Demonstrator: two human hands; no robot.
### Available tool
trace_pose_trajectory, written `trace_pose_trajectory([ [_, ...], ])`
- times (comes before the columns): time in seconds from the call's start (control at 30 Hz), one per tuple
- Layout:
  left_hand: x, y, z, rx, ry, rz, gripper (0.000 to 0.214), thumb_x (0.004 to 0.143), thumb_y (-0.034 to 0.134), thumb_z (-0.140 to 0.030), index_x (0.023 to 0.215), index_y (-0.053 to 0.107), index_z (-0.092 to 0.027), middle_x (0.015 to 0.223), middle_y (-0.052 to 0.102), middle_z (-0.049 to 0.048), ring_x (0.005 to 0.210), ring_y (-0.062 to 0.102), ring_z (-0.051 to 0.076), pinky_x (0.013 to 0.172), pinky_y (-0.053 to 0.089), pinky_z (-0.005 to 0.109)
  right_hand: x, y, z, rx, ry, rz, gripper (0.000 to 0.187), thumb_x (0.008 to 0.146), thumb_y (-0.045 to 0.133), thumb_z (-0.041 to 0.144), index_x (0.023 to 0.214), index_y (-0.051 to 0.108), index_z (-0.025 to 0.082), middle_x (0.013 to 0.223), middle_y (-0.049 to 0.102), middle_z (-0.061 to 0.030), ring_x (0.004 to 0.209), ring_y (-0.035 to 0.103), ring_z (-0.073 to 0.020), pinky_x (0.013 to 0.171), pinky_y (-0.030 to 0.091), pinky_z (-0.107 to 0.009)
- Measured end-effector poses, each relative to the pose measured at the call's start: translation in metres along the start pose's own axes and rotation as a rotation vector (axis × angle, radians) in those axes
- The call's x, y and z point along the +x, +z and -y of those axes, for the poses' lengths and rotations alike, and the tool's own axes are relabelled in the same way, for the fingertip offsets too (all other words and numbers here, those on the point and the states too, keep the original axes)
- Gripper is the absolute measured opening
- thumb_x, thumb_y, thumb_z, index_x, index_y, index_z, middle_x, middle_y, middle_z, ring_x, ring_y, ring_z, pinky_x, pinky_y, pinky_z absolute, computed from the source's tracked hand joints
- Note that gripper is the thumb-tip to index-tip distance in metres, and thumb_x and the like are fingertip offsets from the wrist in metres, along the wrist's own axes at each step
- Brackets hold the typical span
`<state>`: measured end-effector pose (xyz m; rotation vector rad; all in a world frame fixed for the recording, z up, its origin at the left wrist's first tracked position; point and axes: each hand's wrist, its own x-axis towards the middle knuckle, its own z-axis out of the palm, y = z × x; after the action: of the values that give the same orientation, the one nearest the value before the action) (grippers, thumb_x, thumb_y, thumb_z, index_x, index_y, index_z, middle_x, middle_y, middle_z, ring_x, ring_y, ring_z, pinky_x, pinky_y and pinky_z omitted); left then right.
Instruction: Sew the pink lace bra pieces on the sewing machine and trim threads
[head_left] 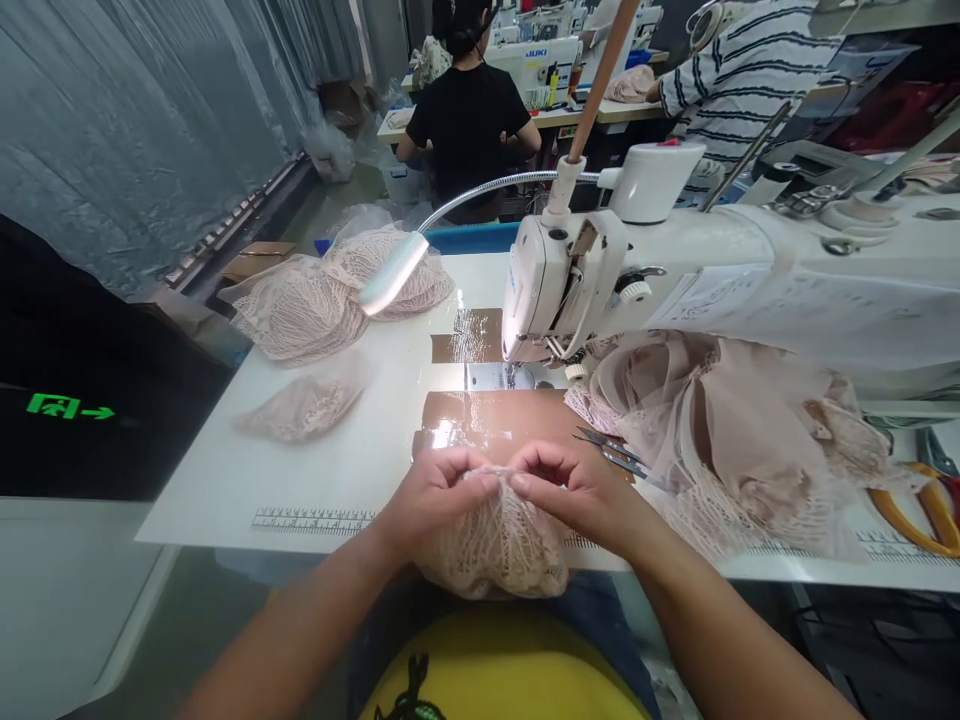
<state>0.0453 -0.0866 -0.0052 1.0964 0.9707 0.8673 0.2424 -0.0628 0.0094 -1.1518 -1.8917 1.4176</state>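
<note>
My left hand (442, 500) and my right hand (574, 490) pinch the top edge of a beige lace piece (495, 550) between thumbs and forefingers. Its cup-shaped body hangs down over the front edge of the table. The fingertips of both hands are close together. Just beyond them lies brown tape (487, 415) on the table, in front of the needle area of a white sewing machine (529, 300). A pair of small thread snips (611, 450) rests to the right of my right hand.
Stacked lace cups (300, 305) and a single lace piece (304, 405) lie on the white table (217, 480) at left. A heap of beige fabric (742, 430) and orange-handled scissors (919, 510) are at right. A bendy lamp (394, 272) arches overhead. Two people sit beyond.
</note>
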Motion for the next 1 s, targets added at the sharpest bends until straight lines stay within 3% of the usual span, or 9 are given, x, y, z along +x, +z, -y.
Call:
trace_pose_trajectory([
  [0.07,0.002,-0.014,-0.009,-0.173,-0.088,-0.078,0.025,0.075,0.070,-0.033,0.072,0.059,-0.012,0.063,0.057,-0.0013,0.057,0.051,0.009,0.056,0.040,0.020,0.001,-0.009,0.001,0.019,0.018,0.010,0.020,0.082,0.058,0.036,0.084,0.062,0.017,0.082,0.064,-0.0037,0.072,0.056,-0.0155,0.063,0.045,-0.026],
  [0.17,0.001,-0.043,-0.035,-0.215,-0.043,-0.280,0.019,0.074,0.071,-0.028,0.075,0.061,-0.012,0.068,0.063,-0.0002,0.062,0.058,0.012,0.062,0.045,0.023,-0.004,-0.028,0.003,-0.022,0.056,-0.067,0.020,0.083,0.056,0.037,0.091,0.062,0.019,0.097,0.065,-0.0067,0.084,0.059,-0.0194,0.069,0.048,-0.028],
  [0.27,0.005,-0.062,-0.058,0.016,0.144,-0.525,0.019,0.073,0.071,-0.030,0.075,0.062,-0.013,0.069,0.063,-0.0003,0.064,0.057,0.012,0.064,0.045,0.023,-0.008,-0.043,0.006,-0.128,0.020,-0.158,0.017,0.085,0.053,0.034,0.090,0.062,0.020,0.096,0.065,-0.0059,0.084,0.059,-0.0195,0.067,0.046,-0.027],
  [0.33,0.016,-0.059,-0.062,0.324,0.304,-0.600,0.020,0.076,0.068,-0.032,0.073,0.063,-0.014,0.069,0.061,0.0003,0.065,0.056,0.012,0.064,0.044,0.024,-0.005,-0.048,0.008,-0.249,-0.011,-0.187,0.017,0.085,0.051,0.033,0.087,0.062,0.020,0.088,0.065,-0.0046,0.078,0.058,-0.0181,0.062,0.043,-0.027],
  [0.47,0.058,-0.025,-0.039,1.140,0.534,-0.338,0.022,0.084,0.053,-0.021,0.064,0.058,-0.014,0.066,0.057,0.0043,0.069,0.053,0.016,0.066,0.042,0.028,0.015,-0.048,0.009,-0.504,-0.055,-0.156,0.019,0.088,0.045,0.028,0.082,0.062,0.021,0.080,0.066,-0.0016,0.072,0.057,-0.0166,0.062,0.040,-0.028],
  [0.53,0.079,-0.005,-0.021,1.569,0.505,-0.185,0.024,0.082,0.048,-0.013,0.060,0.057,-0.014,0.063,0.057,0.0069,0.067,0.053,0.018,0.065,0.042,0.031,0.026,-0.047,0.006,-0.581,-0.057,-0.137,0.021,0.088,0.043,0.024,0.083,0.064,0.021,0.083,0.068,-0.0020,0.078,0.059,-0.0180,0.067,0.041,-0.029],
  [0.73,0.081,0.024,-0.001,1.673,0.474,-0.049,0.026,0.087,0.044,-0.020,0.066,0.058,-0.014,0.065,0.058,0.0094,0.066,0.052,0.023,0.056,0.040,0.034,0.039,-0.038,-0.011,-0.644,-0.065,-0.111,0.027,0.088,0.040,0.015,0.093,0.066,0.020,0.096,0.067,-0.0046,0.086,0.058,-0.0179,0.072,0.041,-0.028],
  [0.87,0.069,0.015,-0.015,1.594,0.394,0.047,0.030,0.091,0.041,-0.023,0.073,0.062,-0.013,0.070,0.059,0.0093,0.071,0.054,0.022,0.061,0.044,0.034,0.038,-0.027,-0.020,-0.791,-0.074,-0.016,0.023,0.085,0.044,0.008,0.082,0.065,0.017,0.087,0.061,-0.0039,0.073,0.052,-0.0141,0.059,0.036,-0.025],
  [1.0,0.075,-0.009,-0.026,1.280,0.381,0.193,0.029,0.093,0.040,-0.021,0.081,0.065,-0.013,0.083,0.064,0.0085,0.078,0.059,0.017,0.068,0.050,0.028,0.039,-0.021,-0.028,-0.975,-0.139,-0.018,0.026,0.079,0.045,0.001,0.085,0.066,0.016,0.083,0.059,-0.0044,0.073,0.049,-0.0146,0.061,0.034,-0.026],
])
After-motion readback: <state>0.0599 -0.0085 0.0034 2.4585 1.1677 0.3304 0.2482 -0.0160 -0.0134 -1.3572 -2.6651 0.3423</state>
